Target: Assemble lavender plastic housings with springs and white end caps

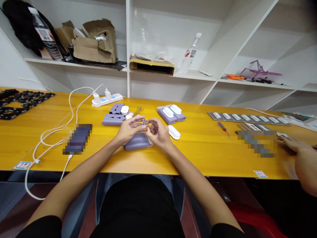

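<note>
Grip of the left hand is narrow, finger and thumb pinching a small purple piece; the right hand meets it there with bent fingers, though I cannot tell whether that grip holds anything. Both are just above a purple casing on the yellow desk — its upper edge partly hidden by the hands. Behind the left hand are a purple socket housing and a coiled wire. One white oval cover lies just beside the right hand; farther back, two more white covers rest on purple casings.
</note>
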The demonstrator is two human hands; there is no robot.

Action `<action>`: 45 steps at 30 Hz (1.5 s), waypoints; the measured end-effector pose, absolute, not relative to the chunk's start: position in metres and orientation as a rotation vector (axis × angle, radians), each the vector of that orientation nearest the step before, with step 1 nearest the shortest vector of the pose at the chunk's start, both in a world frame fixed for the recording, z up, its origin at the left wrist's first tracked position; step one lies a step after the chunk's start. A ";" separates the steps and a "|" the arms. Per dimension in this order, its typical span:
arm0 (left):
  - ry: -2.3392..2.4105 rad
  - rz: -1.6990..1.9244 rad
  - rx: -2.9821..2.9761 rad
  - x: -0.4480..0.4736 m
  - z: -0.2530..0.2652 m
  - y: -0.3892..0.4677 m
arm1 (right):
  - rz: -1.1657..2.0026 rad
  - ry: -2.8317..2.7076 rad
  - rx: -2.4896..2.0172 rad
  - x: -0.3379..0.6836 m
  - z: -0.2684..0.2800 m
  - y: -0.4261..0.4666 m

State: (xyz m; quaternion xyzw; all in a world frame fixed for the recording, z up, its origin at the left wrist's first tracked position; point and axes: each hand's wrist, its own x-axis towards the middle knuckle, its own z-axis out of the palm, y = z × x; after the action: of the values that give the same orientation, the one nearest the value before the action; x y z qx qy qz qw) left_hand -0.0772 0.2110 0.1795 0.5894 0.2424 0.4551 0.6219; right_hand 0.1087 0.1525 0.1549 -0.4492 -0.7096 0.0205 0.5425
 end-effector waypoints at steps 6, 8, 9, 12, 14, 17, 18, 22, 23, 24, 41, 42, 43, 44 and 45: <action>0.516 1.070 1.291 -0.076 0.179 0.210 | 0.127 -1.603 -1.093 0.107 0.162 0.149; 0.520 1.068 1.285 -0.075 0.178 0.210 | 0.136 -1.594 -1.081 0.107 0.164 0.148; 0.522 1.067 1.282 -0.075 0.179 0.210 | 0.140 -1.589 -1.075 0.107 0.165 0.147; 0.525 1.063 1.280 -0.075 0.178 0.210 | 0.148 -1.564 -1.051 0.107 0.167 0.147; 0.527 1.062 1.282 -0.075 0.178 0.210 | 0.153 -1.545 -1.040 0.107 0.168 0.146; 0.522 1.064 1.294 -0.076 0.177 0.211 | 0.151 -1.521 -1.047 0.106 0.168 0.147; 0.516 1.063 1.296 -0.076 0.176 0.211 | 0.145 -1.518 -1.050 0.106 0.168 0.146; 0.467 1.042 1.277 -0.078 0.177 0.212 | 0.109 -1.576 -1.041 0.105 0.170 0.144; 0.453 1.037 1.269 -0.078 0.177 0.213 | 0.097 -1.599 -1.037 0.104 0.170 0.143; 0.443 1.035 1.261 -0.078 0.177 0.213 | 0.084 -1.620 -1.031 0.104 0.171 0.142; 0.454 0.988 1.354 -0.078 0.174 0.213 | -0.079 -1.899 -0.956 0.106 0.168 0.144; 0.469 0.990 1.380 -0.078 0.174 0.213 | -0.081 -1.912 -0.955 0.106 0.168 0.144; 0.485 0.992 1.401 -0.078 0.174 0.213 | -0.081 -1.926 -0.953 0.107 0.167 0.144; 0.506 0.994 1.420 -0.078 0.174 0.213 | -0.082 -1.941 -0.953 0.107 0.167 0.145; 0.533 0.996 1.438 -0.078 0.175 0.213 | -0.085 -1.953 -0.956 0.108 0.166 0.145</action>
State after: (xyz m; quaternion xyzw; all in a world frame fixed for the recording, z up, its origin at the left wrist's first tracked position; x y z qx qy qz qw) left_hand -0.0782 0.2126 0.1746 0.6228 0.2307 0.4314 0.6106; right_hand 0.1075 0.1454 0.1660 -0.3890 -0.7950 -0.0348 0.4641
